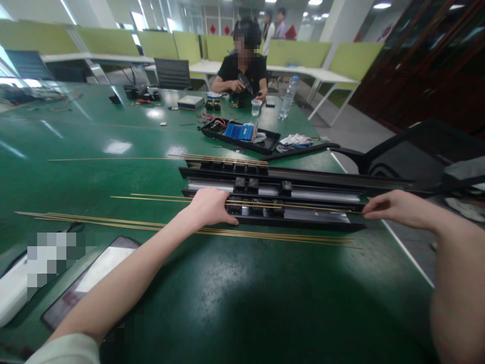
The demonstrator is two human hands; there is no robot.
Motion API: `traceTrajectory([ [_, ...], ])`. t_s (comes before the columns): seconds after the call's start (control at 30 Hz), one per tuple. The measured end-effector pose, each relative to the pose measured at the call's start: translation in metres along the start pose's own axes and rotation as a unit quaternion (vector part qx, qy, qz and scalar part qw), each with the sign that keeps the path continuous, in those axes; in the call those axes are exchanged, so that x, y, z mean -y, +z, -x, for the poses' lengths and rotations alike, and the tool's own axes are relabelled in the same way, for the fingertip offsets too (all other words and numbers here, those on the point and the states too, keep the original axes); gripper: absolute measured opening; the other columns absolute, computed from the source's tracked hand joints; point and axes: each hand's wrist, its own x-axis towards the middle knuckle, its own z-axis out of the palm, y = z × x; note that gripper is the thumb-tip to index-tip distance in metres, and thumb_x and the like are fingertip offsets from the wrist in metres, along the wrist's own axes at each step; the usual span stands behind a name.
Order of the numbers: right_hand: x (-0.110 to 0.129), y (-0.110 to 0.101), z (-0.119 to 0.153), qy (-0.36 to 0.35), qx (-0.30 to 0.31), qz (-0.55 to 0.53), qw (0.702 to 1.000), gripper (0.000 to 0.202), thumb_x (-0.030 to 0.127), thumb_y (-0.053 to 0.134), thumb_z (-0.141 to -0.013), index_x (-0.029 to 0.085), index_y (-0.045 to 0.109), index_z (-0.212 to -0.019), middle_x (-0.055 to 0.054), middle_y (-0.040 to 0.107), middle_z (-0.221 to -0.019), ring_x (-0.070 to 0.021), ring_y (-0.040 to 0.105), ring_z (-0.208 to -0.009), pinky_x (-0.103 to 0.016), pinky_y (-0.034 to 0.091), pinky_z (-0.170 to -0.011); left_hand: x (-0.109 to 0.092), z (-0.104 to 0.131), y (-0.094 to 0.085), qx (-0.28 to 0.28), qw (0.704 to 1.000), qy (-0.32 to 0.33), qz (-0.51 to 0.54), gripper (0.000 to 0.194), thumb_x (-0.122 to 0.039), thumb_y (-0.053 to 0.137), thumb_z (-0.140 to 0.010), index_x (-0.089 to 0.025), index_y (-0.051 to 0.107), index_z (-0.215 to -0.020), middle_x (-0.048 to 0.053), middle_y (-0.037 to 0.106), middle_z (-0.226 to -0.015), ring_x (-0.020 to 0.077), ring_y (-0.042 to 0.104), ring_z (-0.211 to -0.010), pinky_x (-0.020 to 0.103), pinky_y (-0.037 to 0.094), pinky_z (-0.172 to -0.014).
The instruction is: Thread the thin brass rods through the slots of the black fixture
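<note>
My left hand (211, 206) is closed across the left end of the nearest black channel (303, 221), its thumb on the near wall and its other fingertips hidden. My right hand (386, 208) pinches the right end of a thin brass rod (318, 207), which runs lengthwise over that channel. Small black blocks (256, 206) sit inside the channel under the rod. Behind it lies a second channel (326, 194) with blocks spaced along it, then a third (303, 174) with several rods on top. Loose brass rods (265, 235) lie on the table along the near side.
A smartphone (98, 268) and a white object (15, 293) lie at the left of the green table (235, 298). Farther back are a black tray (265, 144), gloves (295, 142) and a water bottle (288, 98). Across the table a person (242, 71) holds a power drill (245, 82). A chair (409, 146) stands right.
</note>
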Motion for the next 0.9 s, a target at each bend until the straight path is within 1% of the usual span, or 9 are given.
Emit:
traceTrajectory([
  [0.13,-0.016,0.000,-0.006,0.031,0.002,0.024,0.999,0.016,0.033,0.073,-0.069,0.021,0.081,-0.076,-0.008,0.078,-0.082,-0.0286,0.071,-0.082,-0.038,0.051,-0.079,0.000,-0.001,0.000,0.001,1.000,0.000,-0.004,0.076,-0.082,0.063,-0.060,-0.018,0.070,-0.099,0.014,0.075,-0.098,0.0341,0.070,-0.092,0.039,0.052,-0.077],
  [0.27,-0.025,-0.002,-0.008,0.073,-0.010,0.031,0.997,0.015,0.032,0.074,-0.064,0.022,0.080,-0.074,-0.006,0.078,-0.081,-0.0287,0.070,-0.081,-0.036,0.050,-0.078,-0.001,-0.001,0.000,0.000,1.000,0.000,-0.005,0.073,-0.080,0.064,-0.060,-0.018,0.069,-0.098,0.013,0.075,-0.097,0.0340,0.070,-0.091,0.039,0.052,-0.075],
  [0.4,-0.026,-0.004,-0.005,0.087,-0.020,0.024,0.996,0.009,0.025,0.075,-0.066,0.021,0.080,-0.072,-0.009,0.078,-0.081,-0.0266,0.070,-0.080,-0.036,0.049,-0.078,-0.001,-0.001,0.000,-0.001,1.000,0.000,-0.005,0.074,-0.081,0.064,-0.059,-0.018,0.069,-0.097,0.013,0.075,-0.097,0.0346,0.070,-0.091,0.039,0.052,-0.074],
  [0.57,-0.029,-0.005,-0.005,0.077,-0.027,0.014,0.997,0.007,0.018,0.077,-0.067,0.018,0.082,-0.073,-0.014,0.078,-0.083,-0.0231,0.071,-0.074,-0.035,0.049,-0.074,0.000,-0.001,0.001,-0.008,1.000,0.003,-0.006,0.074,-0.081,0.064,-0.059,-0.018,0.069,-0.097,0.013,0.075,-0.097,0.0340,0.070,-0.091,0.039,0.052,-0.074],
  [0.63,-0.031,-0.005,-0.005,0.072,-0.036,0.007,0.997,0.010,0.014,0.078,-0.066,0.017,0.083,-0.074,-0.016,0.078,-0.082,-0.0224,0.072,-0.071,-0.035,0.049,-0.072,0.000,-0.001,0.001,-0.008,1.000,0.003,-0.006,0.074,-0.082,0.064,-0.059,-0.018,0.069,-0.097,0.013,0.075,-0.096,0.0341,0.070,-0.091,0.039,0.052,-0.074],
  [0.7,-0.032,-0.005,-0.005,0.075,-0.051,-0.006,0.996,0.015,0.006,0.075,-0.066,0.016,0.083,-0.074,-0.017,0.078,-0.081,-0.0211,0.072,-0.070,-0.035,0.050,-0.072,0.000,-0.001,0.002,-0.007,1.000,0.003,-0.005,0.074,-0.082,0.063,-0.059,-0.018,0.069,-0.097,0.013,0.075,-0.097,0.0342,0.070,-0.091,0.039,0.052,-0.074],
  [0.8,-0.029,-0.007,-0.004,0.097,-0.074,-0.029,0.992,0.023,-0.002,0.069,-0.068,0.015,0.083,-0.075,-0.017,0.078,-0.083,-0.0197,0.073,-0.072,-0.034,0.050,-0.075,0.000,-0.001,0.002,-0.009,1.000,0.004,-0.002,0.074,-0.082,0.064,-0.059,-0.018,0.069,-0.097,0.013,0.075,-0.098,0.0337,0.070,-0.092,0.039,0.051,-0.075],
  [0.83,-0.028,-0.007,-0.003,0.103,-0.083,-0.032,0.991,0.023,-0.002,0.069,-0.069,0.015,0.083,-0.075,-0.017,0.078,-0.084,-0.0196,0.073,-0.072,-0.034,0.051,-0.075,0.000,-0.001,0.002,-0.011,1.000,0.005,0.000,0.074,-0.082,0.064,-0.059,-0.018,0.069,-0.097,0.013,0.075,-0.098,0.0337,0.070,-0.092,0.039,0.051,-0.075],
  [0.9,-0.025,-0.009,-0.003,0.111,-0.100,-0.020,0.989,0.019,0.003,0.071,-0.071,0.017,0.083,-0.077,-0.017,0.079,-0.087,-0.0202,0.073,-0.073,-0.034,0.051,-0.074,0.001,-0.001,0.002,-0.011,1.000,0.004,0.002,0.074,-0.081,0.064,-0.059,-0.018,0.069,-0.098,0.013,0.075,-0.098,0.0341,0.070,-0.092,0.039,0.051,-0.076],
])
